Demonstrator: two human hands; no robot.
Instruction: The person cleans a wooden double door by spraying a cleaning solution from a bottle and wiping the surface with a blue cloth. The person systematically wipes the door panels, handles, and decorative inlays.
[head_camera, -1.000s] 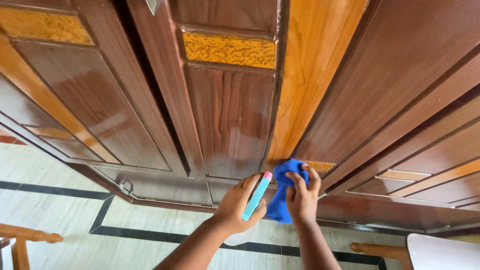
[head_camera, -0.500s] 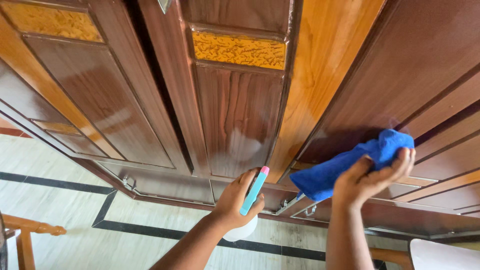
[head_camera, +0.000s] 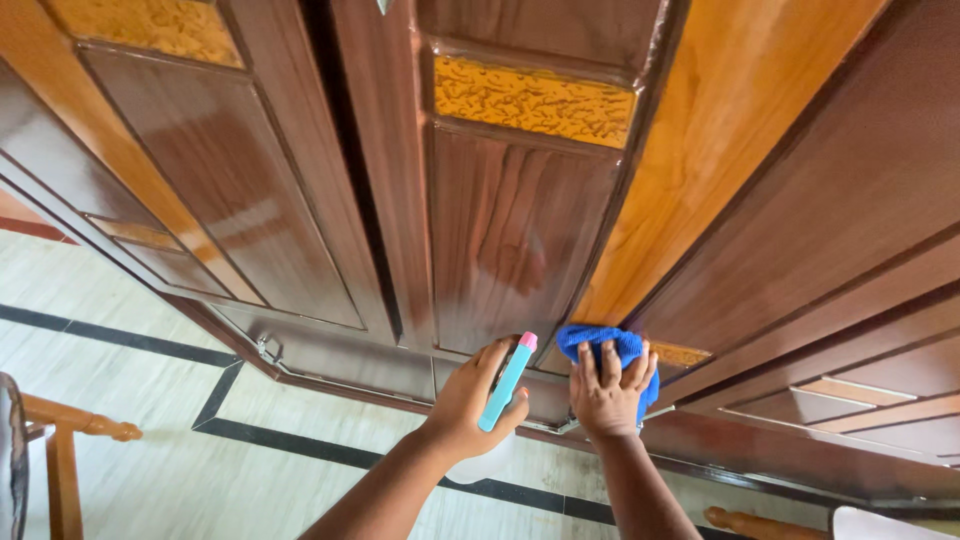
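Blue microfibre cloth (head_camera: 600, 345) lay flattened under the right hand (head_camera: 608, 392), whose fingers were spread open, pressing it against the lower part of the wooden wardrobe (head_camera: 820, 200); that grip was not clenched, only the palm and splayed fingers held the cloth to the wood. The cloth sat just where the lighter orange-brown side panel (head_camera: 720, 130) met the dark brown door (head_camera: 510, 240), near a small yellow patterned inset (head_camera: 683, 354).

Just beside it, the left hand (head_camera: 470, 400) had its grip closed around a spray bottle (head_camera: 506, 385), with a teal trigger part tipped in pink standing up between thumb and fingers and the pale rounded body showing below the palm. The two hands were close but not touching.

Farther out, the dark glossy door carried a larger yellow patterned inset (head_camera: 535, 100) near its top, and more panelled doors (head_camera: 220, 180) ran away to the left. Below them stretched a pale tiled floor (head_camera: 120, 370) with black border lines. A wooden chair arm (head_camera: 80, 425) stood at the lower left edge.
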